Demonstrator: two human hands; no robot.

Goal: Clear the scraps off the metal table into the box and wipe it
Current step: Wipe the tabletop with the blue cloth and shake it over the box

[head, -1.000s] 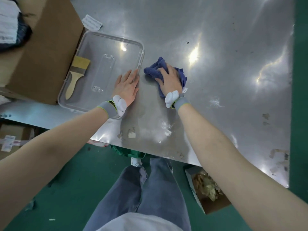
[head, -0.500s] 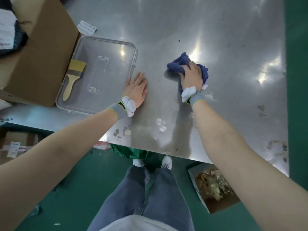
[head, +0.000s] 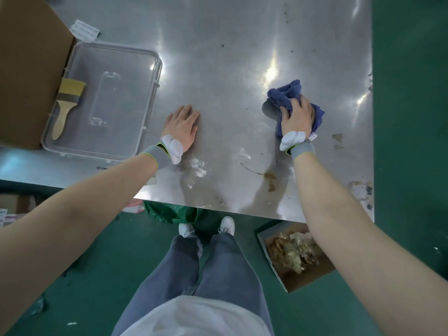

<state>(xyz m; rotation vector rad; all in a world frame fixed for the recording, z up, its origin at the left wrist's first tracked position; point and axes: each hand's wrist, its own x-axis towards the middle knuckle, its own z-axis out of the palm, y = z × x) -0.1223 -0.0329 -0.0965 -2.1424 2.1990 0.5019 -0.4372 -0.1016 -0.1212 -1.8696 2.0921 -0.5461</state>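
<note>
Since the earlier frames our right hand (head: 297,118) has carried the crumpled blue terry cloth (head: 286,93) rightward across the shiny metal counter (head: 218,44), away from the clear plastic tray (head: 135,98), and the left hand (head: 183,128) now lies clear of that tray.

From the head camera we see the right hand curled over the cloth, fingers gripping it and pressing it to the counter. The left hand is open and flat, palm down, holding nothing. A wooden-handled paintbrush (head: 64,107) lies in the tray's left side, beside a large brown cardboard carton (head: 26,69). Brownish smears (head: 270,180) and pale residue (near the front edge) mark the counter between our wrists. On the green floor (head: 121,251), just below the counter's front right corner, sits the open cardboard box of scraps (head: 294,255).
</note>
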